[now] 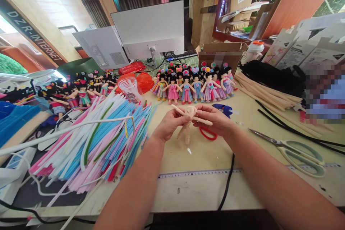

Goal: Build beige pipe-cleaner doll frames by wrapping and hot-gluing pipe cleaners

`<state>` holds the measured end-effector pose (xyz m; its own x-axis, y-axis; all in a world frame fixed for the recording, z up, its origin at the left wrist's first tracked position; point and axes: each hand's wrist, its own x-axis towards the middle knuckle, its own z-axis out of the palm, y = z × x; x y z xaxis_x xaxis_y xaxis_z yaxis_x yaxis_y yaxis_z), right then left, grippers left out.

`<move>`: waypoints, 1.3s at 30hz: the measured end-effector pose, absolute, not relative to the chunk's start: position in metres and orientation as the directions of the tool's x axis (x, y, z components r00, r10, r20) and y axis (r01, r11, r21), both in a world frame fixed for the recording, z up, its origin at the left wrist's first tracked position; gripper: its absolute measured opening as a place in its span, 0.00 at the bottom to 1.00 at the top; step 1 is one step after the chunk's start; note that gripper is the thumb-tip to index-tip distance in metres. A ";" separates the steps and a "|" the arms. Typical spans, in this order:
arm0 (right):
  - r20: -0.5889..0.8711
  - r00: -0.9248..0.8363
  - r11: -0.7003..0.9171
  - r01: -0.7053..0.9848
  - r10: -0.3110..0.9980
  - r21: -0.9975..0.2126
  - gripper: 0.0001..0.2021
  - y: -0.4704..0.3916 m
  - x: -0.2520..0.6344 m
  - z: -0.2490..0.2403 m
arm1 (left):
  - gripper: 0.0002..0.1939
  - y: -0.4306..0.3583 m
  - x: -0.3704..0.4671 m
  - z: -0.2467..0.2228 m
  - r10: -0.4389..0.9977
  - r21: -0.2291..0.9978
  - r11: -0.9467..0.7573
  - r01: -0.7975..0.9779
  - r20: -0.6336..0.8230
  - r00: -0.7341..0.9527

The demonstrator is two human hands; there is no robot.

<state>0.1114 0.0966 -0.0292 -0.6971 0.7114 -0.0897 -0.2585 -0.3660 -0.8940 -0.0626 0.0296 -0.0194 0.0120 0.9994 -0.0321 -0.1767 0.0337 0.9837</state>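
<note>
Between my hands, above the middle of the table, is a beige pipe-cleaner figure with thin limbs sticking out to both sides and downward. My left hand pinches it from the left, near its upper part. From the right, my right hand closes its fingers on the same figure. Just beneath the right hand a red handle loop lies on the table. Beyond the right hand is a dark blue tool, partly hidden.
Many colored pipe cleaners cover the left side. Finished dolls stand at the back before a monitor. Scissors, beige pipe cleaners and black ones lie right. A ruler runs along the front; a black cable crosses it.
</note>
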 end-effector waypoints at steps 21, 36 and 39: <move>0.086 -0.617 -0.079 -0.235 0.782 -0.969 0.17 0.093 0.107 -0.022 | 0.23 0.028 -0.057 -0.017 0.977 0.907 0.208 -0.365 -0.179 0.112; 0.037 -0.539 -0.099 -0.222 0.841 -0.970 0.22 0.087 0.095 -0.028 | 0.21 0.029 -0.053 -0.016 0.996 0.903 0.090 -0.420 -0.082 0.037; 0.001 -0.542 -0.148 -0.232 0.841 -0.961 0.21 0.088 0.094 -0.028 | 0.22 0.030 -0.054 -0.019 0.997 0.924 0.074 -0.374 -0.073 0.017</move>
